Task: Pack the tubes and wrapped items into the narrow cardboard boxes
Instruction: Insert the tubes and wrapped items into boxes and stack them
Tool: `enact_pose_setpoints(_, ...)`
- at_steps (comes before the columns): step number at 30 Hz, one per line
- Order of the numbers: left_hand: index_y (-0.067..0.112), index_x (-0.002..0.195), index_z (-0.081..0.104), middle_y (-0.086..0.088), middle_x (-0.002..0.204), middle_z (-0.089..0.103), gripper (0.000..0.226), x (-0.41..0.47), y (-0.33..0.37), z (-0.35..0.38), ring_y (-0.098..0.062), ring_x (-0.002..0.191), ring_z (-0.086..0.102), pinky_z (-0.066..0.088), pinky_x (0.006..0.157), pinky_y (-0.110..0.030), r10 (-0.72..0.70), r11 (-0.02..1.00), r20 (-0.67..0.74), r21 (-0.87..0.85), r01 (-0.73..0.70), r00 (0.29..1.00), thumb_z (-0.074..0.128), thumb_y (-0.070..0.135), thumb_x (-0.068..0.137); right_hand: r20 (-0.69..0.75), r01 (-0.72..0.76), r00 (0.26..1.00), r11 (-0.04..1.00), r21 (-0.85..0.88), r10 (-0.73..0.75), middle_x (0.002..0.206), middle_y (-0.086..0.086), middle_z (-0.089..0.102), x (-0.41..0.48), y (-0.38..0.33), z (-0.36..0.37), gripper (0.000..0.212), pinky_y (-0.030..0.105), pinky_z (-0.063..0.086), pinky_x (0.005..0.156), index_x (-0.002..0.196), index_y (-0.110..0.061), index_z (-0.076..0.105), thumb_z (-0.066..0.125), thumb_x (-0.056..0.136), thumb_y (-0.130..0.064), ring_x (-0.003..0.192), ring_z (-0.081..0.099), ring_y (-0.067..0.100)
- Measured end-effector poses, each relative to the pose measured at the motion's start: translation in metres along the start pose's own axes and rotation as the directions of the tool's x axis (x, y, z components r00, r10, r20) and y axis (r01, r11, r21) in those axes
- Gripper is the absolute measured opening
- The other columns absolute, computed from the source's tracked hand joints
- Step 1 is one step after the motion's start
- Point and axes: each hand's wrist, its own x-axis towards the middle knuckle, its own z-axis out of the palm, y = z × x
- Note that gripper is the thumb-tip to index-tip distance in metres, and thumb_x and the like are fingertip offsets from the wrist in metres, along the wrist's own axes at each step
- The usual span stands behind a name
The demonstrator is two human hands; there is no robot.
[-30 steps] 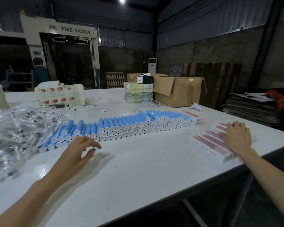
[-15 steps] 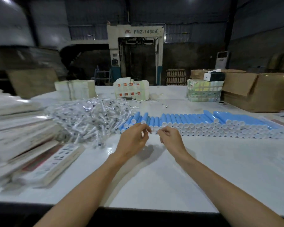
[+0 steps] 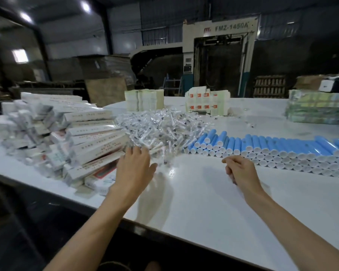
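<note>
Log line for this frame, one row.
stage: reach | left hand: open, at wrapped items edge | right hand: loosely curled, empty, by tubes | boxes: piled left

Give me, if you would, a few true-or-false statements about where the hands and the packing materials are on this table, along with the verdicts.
1. The blue tubes lie in rows on the white table. True.
2. The right hand grips a blue tube. False: its fingers are loosely curled with nothing seen in them, just in front of the tubes.
3. The narrow boxes are piled to the left of the heap of wrapped items. True.
4. The left hand rests on the tubes. False: it reaches, fingers spread, to the near edge of the wrapped items, beside the boxes.
</note>
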Motion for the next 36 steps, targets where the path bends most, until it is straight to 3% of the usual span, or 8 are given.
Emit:
enact_pose_setpoints(6, 0.021, 0.145, 0.061, -0.008, 0.153, 0.045, 0.071, -0.008, -0.043, 0.013, -0.032, 0.144, 0.038, 0.037, 0.115, -0.044, -0.204, 0.947, 0.091, 0.269, 0.173, 0.975, 0.05, 0.074, 0.099, 0.021, 0.004, 1.0, 1.0, 0.008, -0.004, 0.064, 0.003, 0.059, -0.002, -0.001, -0.001, 0.02, 0.022, 0.033, 0.046, 0.094, -0.012, 0.074, 0.057, 0.104, -0.014, 0.049, 0.044, 0.007)
enact_pose_setpoints(14, 0.016, 0.135, 0.057, -0.007, 0.14, 0.051, 0.068, -0.012, -0.051, 0.007, -0.029, 0.128, 0.048, 0.044, 0.105, -0.039, -0.156, 0.975, 0.054, 0.169, 0.144, 0.986, 0.071, 0.065, 0.09, 0.03, 0.006, 1.0, 1.0, 0.024, -0.007, 0.065, 0.004, 0.057, -0.005, -0.001, -0.001, 0.021, 0.022, 0.033, 0.047, 0.092, -0.014, 0.074, 0.057, 0.103, -0.013, 0.05, 0.043, 0.008)
enact_pose_setpoints(19, 0.015, 0.133, 0.032, 0.001, 0.109, 0.073, 0.071, -0.022, -0.049, -0.022, -0.021, 0.077, 0.064, 0.046, 0.055, -0.034, -0.114, 0.991, 0.034, -0.066, 0.116, 0.993, 0.074, 0.052, 0.09, 0.034, 0.006, 0.999, 1.0, 0.017, -0.007, 0.064, 0.003, 0.058, -0.004, -0.002, -0.001, 0.019, 0.018, 0.034, 0.045, 0.092, -0.013, 0.073, 0.057, 0.103, -0.013, 0.048, 0.043, 0.005)
enact_pose_setpoints(23, 0.031, 0.111, 0.033, 0.014, 0.091, 0.06, 0.059, -0.017, -0.034, -0.039, -0.006, 0.066, 0.065, 0.051, 0.045, -0.023, -0.024, 0.953, 0.106, -0.297, 0.055, 0.994, 0.083, 0.052, 0.086, 0.033, 0.003, 0.999, 1.0, 0.021, -0.003, 0.064, 0.001, 0.059, -0.003, 0.0, 0.001, 0.019, 0.018, 0.035, 0.046, 0.092, -0.014, 0.073, 0.057, 0.102, -0.013, 0.049, 0.044, 0.006)
enact_pose_setpoints(27, 0.039, 0.133, 0.038, 0.02, 0.1, 0.064, 0.078, 0.01, 0.008, -0.041, -0.005, 0.082, 0.071, 0.053, 0.056, -0.015, 0.198, 0.771, 0.214, -0.636, -0.017, 0.957, 0.093, 0.042, 0.079, 0.03, -0.002, 1.0, 1.0, 0.017, 0.002, 0.063, 0.0, 0.059, -0.002, 0.001, 0.0, 0.02, 0.019, 0.035, 0.047, 0.091, -0.016, 0.073, 0.058, 0.102, -0.014, 0.05, 0.045, 0.008)
enact_pose_setpoints(29, 0.034, 0.13, 0.056, 0.016, 0.097, 0.076, 0.062, 0.026, 0.029, -0.036, -0.009, 0.082, 0.076, 0.058, 0.064, -0.022, 0.295, 0.64, 0.227, -0.769, -0.015, 0.928, 0.093, 0.038, 0.081, 0.024, -0.017, 1.0, 1.0, 0.022, 0.017, 0.062, -0.001, 0.059, -0.002, 0.001, -0.001, 0.019, 0.02, 0.036, 0.046, 0.089, -0.016, 0.074, 0.059, 0.102, -0.014, 0.051, 0.047, 0.009)
enact_pose_setpoints(33, 0.018, 0.12, 0.069, -0.004, 0.099, 0.083, 0.047, 0.056, 0.071, -0.02, -0.024, 0.092, 0.082, 0.066, 0.078, -0.038, 0.411, 0.222, 0.293, -0.951, 0.217, 0.863, 0.09, 0.037, 0.082, -0.007, -0.033, 0.999, 0.999, 0.023, 0.033, 0.062, -0.001, 0.059, -0.002, -0.002, -0.001, 0.019, 0.021, 0.036, 0.047, 0.089, -0.014, 0.073, 0.058, 0.101, -0.012, 0.052, 0.047, 0.01)
enact_pose_setpoints(36, 0.015, 0.131, 0.064, -0.009, 0.103, 0.082, 0.049, 0.078, 0.096, 0.0, -0.027, 0.094, 0.081, 0.067, 0.079, -0.039, 0.46, 0.053, 0.346, -0.93, 0.364, 0.818, 0.073, 0.046, 0.094, -0.019, -0.023, 1.0, 1.0, 0.013, 0.023, 0.063, 0.001, 0.059, -0.004, -0.005, -0.002, 0.018, 0.022, 0.036, 0.05, 0.091, -0.01, 0.072, 0.058, 0.102, -0.01, 0.054, 0.048, 0.01)
